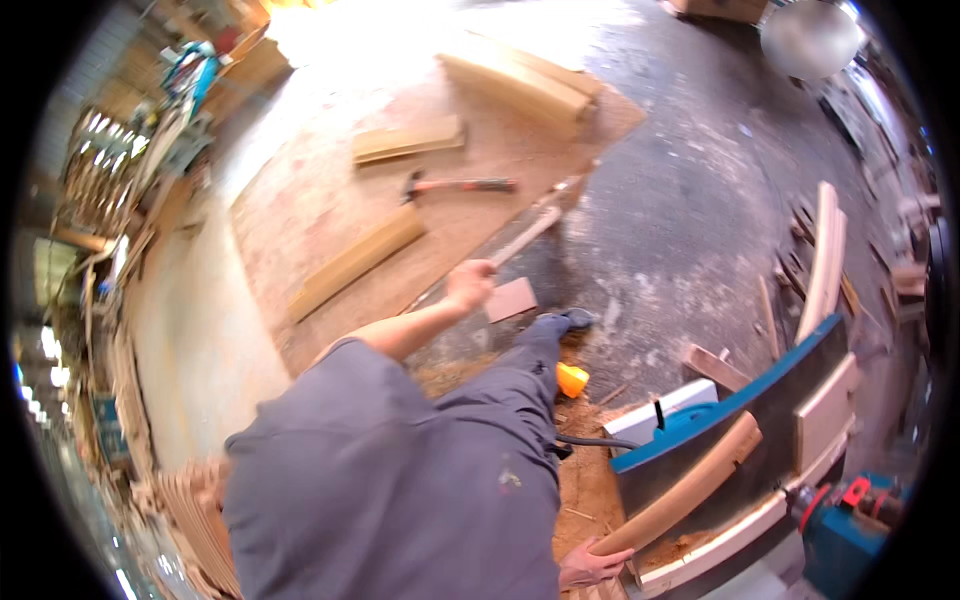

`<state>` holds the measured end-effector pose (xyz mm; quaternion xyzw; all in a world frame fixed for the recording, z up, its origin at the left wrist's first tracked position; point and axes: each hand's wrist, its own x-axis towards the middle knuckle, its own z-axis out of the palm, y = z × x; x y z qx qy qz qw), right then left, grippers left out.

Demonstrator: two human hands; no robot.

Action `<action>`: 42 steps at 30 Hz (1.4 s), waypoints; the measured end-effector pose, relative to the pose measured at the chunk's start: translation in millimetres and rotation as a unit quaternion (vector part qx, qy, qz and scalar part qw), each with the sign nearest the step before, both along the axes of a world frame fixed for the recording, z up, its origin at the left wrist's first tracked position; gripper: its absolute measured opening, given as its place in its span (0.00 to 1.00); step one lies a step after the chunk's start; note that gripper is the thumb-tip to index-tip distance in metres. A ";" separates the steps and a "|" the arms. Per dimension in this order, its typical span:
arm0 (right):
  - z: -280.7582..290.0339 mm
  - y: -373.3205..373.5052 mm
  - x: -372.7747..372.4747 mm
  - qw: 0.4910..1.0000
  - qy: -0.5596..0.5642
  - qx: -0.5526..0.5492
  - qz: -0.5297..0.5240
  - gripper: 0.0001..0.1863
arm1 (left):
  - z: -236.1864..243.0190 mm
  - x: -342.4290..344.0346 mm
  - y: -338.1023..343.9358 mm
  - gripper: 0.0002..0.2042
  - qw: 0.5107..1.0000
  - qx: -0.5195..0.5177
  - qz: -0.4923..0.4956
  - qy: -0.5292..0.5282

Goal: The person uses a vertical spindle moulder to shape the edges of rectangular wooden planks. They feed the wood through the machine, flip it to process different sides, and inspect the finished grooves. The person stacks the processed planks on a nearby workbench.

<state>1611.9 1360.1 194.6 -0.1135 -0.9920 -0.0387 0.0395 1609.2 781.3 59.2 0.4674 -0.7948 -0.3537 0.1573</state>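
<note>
A stained dark grey floor point(680, 210) spreads through the middle of the view, with a broad tan board point(300, 230) lying on it at upper left. At lower right stands a dark bench with a blue rim point(740, 398). The curved wooden piece point(690, 490) lies slanting across that bench, and the right hand point(592, 566) grips its lower end. On the board rest a thick timber point(515, 85), a long timber point(360, 262) and a short timber point(410, 140), with a hammer point(465, 185) between the latter two. The left hand point(470, 286), blurred with fingers curled, is beside a pale strip point(527, 236); whether it grips that strip I cannot tell. Just beside it lies a small pinkish block point(511, 300).
</note>
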 end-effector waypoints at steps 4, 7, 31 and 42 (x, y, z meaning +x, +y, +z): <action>39.2 -11.9 -21.3 0.999 -0.015 -0.023 0.038 0.52 | -20.1 3.9 -37.3 0.11 0.998 0.053 -0.032 0.033; 68.9 -20.1 -50.3 0.997 -0.059 -0.037 0.024 0.52 | -1.5 -36.4 -25.4 0.09 0.989 0.104 -0.100 0.022; -112.7 -130.2 282.9 0.507 0.220 -0.371 -0.747 0.18 | 77.8 -369.3 256.9 0.22 0.663 0.547 -0.479 -0.180; -267.7 -501.7 287.7 0.100 0.129 -0.549 -0.820 0.10 | 103.7 -321.3 281.3 0.18 0.608 0.467 -0.555 -0.324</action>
